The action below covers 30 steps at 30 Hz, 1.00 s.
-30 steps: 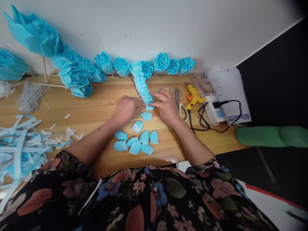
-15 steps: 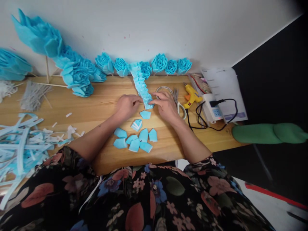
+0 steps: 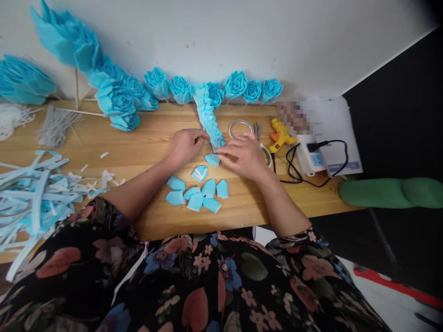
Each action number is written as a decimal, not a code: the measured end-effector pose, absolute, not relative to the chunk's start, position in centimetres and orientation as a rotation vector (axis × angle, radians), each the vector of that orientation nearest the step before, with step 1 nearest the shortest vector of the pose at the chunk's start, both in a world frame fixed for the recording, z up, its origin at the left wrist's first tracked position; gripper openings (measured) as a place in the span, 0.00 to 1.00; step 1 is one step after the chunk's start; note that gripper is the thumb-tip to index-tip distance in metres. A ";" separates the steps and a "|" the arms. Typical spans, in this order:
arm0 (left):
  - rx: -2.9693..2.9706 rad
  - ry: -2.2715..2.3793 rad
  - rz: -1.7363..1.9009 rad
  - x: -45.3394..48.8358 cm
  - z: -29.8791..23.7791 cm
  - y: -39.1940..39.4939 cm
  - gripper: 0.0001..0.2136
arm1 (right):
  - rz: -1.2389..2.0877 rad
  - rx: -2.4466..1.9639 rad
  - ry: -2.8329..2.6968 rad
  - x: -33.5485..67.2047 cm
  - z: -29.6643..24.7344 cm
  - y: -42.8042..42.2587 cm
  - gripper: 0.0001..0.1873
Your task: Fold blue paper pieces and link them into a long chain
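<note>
A long strip of overlapping blue foam petals (image 3: 207, 115) runs from the wall down to the middle of the wooden table (image 3: 145, 138). My left hand (image 3: 187, 145) rests curled beside the strip's near end, fingertips touching it. My right hand (image 3: 244, 154) pinches a single blue petal piece (image 3: 212, 159) just below the strip's end. Several loose blue petal pieces (image 3: 197, 196) lie in a small heap nearer to me.
Blue foam roses (image 3: 238, 85) line the wall, with bigger blooms (image 3: 117, 99) at the left. A tape ring (image 3: 239, 125), scissors (image 3: 258, 131), a yellow glue gun (image 3: 281, 133) and a white power strip (image 3: 313, 159) sit to the right. Foam offcuts (image 3: 34, 193) pile up at the left edge.
My right hand has come away from the strip's end, down and toward me, onto the loose petal below it. My left hand stays by the strip.
</note>
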<state>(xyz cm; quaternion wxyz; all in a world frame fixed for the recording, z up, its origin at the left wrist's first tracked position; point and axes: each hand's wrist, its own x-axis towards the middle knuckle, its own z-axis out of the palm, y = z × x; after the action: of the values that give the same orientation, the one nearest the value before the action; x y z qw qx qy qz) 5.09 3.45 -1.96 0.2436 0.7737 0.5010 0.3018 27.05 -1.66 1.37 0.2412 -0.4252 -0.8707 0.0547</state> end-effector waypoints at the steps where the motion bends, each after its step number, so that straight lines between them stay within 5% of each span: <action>1: 2.098 1.375 0.835 5.1 -1.9 3.5 0.16 | 0.170 -1.142 -2.417 27.1 1.6 -1.8 0.12; 13: 2.024 1.235 1.135 5.0 -2.4 3.8 0.10 | 0.208 -1.174 -2.626 26.2 1.8 -2.3 0.08; 17: 1.943 1.102 1.218 5.2 -2.0 3.5 0.11 | 0.466 -1.162 -2.351 26.4 2.0 -2.1 0.08; 24: 1.866 0.884 1.109 5.4 -0.2 2.2 0.28 | 0.983 -1.198 -1.578 26.4 1.3 -1.5 0.12; 30: 1.688 0.808 0.954 5.9 -0.8 2.5 0.21 | 1.073 -1.199 -1.468 25.9 0.6 -1.5 0.14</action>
<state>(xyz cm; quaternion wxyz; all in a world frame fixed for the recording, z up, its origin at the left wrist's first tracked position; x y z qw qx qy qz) 5.92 2.45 -0.75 0.4972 0.6972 0.3338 0.3941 25.86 -1.47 0.60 0.4631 -0.4879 -0.5973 0.4367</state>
